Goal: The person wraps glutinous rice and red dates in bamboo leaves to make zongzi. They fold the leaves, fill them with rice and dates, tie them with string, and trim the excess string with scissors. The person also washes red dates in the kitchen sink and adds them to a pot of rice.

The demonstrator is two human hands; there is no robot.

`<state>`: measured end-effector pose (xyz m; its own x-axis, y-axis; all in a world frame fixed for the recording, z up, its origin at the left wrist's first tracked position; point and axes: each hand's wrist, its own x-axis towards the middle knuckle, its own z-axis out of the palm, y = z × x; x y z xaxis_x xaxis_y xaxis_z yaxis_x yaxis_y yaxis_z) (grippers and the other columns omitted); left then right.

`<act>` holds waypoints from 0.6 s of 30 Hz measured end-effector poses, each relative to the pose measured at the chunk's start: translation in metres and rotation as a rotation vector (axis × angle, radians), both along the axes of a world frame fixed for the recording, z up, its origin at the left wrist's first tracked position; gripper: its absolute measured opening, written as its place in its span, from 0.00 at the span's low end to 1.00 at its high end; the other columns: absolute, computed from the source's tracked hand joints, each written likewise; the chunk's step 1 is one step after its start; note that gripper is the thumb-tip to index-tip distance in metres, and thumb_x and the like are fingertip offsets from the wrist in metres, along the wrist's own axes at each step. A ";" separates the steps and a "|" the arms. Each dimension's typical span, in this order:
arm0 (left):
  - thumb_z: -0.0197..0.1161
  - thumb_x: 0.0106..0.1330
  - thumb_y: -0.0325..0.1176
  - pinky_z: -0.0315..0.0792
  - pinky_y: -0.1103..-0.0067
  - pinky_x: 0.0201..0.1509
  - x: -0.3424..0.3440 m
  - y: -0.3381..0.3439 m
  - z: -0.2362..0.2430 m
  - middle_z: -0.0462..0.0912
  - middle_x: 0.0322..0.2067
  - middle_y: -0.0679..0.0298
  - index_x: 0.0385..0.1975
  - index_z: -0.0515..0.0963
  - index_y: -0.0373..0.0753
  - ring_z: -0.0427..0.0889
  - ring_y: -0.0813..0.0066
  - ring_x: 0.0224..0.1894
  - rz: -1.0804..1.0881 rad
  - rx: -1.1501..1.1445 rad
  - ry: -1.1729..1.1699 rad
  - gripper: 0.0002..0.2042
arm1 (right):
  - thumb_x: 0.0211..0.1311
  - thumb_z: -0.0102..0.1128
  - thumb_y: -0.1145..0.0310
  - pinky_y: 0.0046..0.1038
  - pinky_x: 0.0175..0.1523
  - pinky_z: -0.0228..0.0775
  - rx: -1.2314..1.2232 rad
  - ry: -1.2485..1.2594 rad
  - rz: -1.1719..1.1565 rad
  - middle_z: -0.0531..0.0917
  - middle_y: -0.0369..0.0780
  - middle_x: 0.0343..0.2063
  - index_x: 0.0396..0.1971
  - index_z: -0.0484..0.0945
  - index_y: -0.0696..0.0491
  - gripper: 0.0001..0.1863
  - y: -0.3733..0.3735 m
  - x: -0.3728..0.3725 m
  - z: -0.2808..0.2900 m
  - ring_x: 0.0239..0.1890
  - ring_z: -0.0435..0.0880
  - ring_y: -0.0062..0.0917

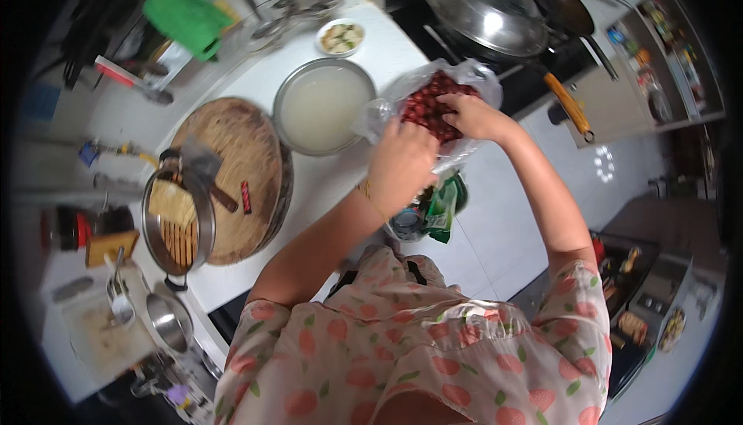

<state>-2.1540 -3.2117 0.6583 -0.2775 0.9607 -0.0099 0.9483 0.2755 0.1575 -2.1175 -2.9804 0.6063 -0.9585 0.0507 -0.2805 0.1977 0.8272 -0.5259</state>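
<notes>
A clear plastic bag [489, 88] full of dark red dates [428, 104] lies spread open at the counter's right edge, near the stove. My left hand [406, 154] is closed on the bag's near rim, with its fingertips over the dates. From the right, my right hand [474, 115] reaches into the bag. Its thumb and forefinger are apart on top of the dates; the other fingers are partly hidden. Just left of the bag stands a round metal basin [325, 106] of cloudy, pale liquid.
A thick round chopping board [251, 146] bears a cleaver [203, 163] and a small red packet [246, 197]. Behind the basin is a small bowl of food [340, 38]. A lidded wok [487, 11] sits on the stove, its wooden handle jutting out. Below the bag stands a bin [404, 225].
</notes>
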 end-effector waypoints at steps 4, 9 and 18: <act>0.70 0.55 0.43 0.58 0.61 0.68 0.034 -0.071 0.004 0.75 0.56 0.57 0.51 0.76 0.40 0.74 0.62 0.57 0.131 0.497 -0.120 0.25 | 0.58 0.60 0.41 0.50 0.67 0.57 0.254 0.054 -0.161 0.66 0.60 0.62 0.61 0.67 0.59 0.41 -0.020 -0.042 -0.042 0.66 0.63 0.54; 0.66 0.59 0.22 0.74 0.76 0.49 0.046 -0.260 -0.048 0.78 0.47 0.58 0.52 0.71 0.36 0.79 0.68 0.44 1.088 0.988 -0.217 0.21 | 0.57 0.63 0.43 0.42 0.71 0.53 0.336 0.141 -0.312 0.59 0.54 0.69 0.69 0.60 0.50 0.45 -0.016 -0.037 -0.113 0.71 0.58 0.47; 0.71 0.58 0.51 0.82 0.67 0.33 0.059 -0.676 -0.123 0.67 0.54 0.46 0.61 0.56 0.28 0.79 0.52 0.41 2.329 2.071 -0.415 0.42 | 0.65 0.57 0.51 0.38 0.60 0.65 0.443 0.547 -0.071 0.76 0.54 0.53 0.59 0.68 0.62 0.33 0.035 -0.047 -0.201 0.55 0.76 0.45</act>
<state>-2.0951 -3.8873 0.5350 -0.1381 -0.8765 -0.4611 -0.0192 -0.4631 0.8861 -2.1645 -2.9450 0.4056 -0.9463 0.1160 0.3018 0.0622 0.9813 -0.1823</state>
